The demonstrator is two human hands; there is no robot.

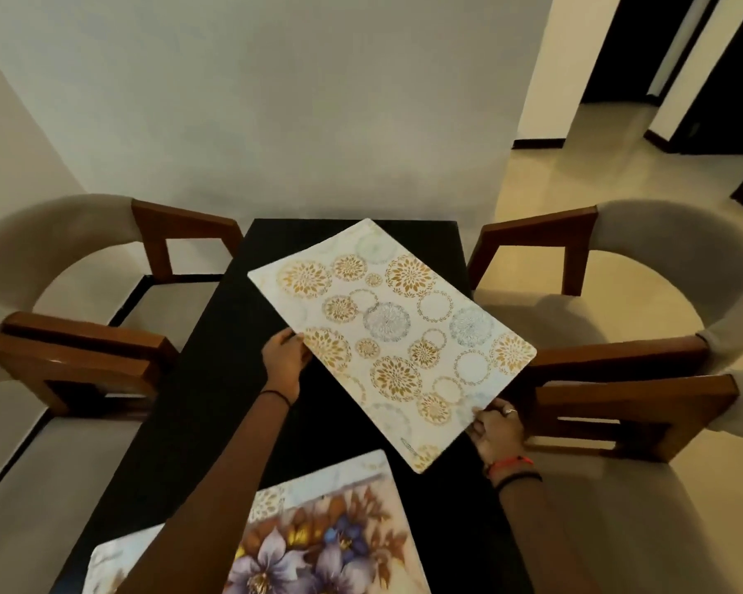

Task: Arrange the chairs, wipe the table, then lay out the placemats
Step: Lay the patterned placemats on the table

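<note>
Now both hands gripping placemat (393,332), table (215,400)

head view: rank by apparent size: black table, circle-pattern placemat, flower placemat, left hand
1. Table, largest.
2. Circle-pattern placemat.
3. Flower placemat: smaller as seen, but cut off by the frame edge and an arm, so its rank against the circle one is unsure.
4. Left hand, smallest.
</note>
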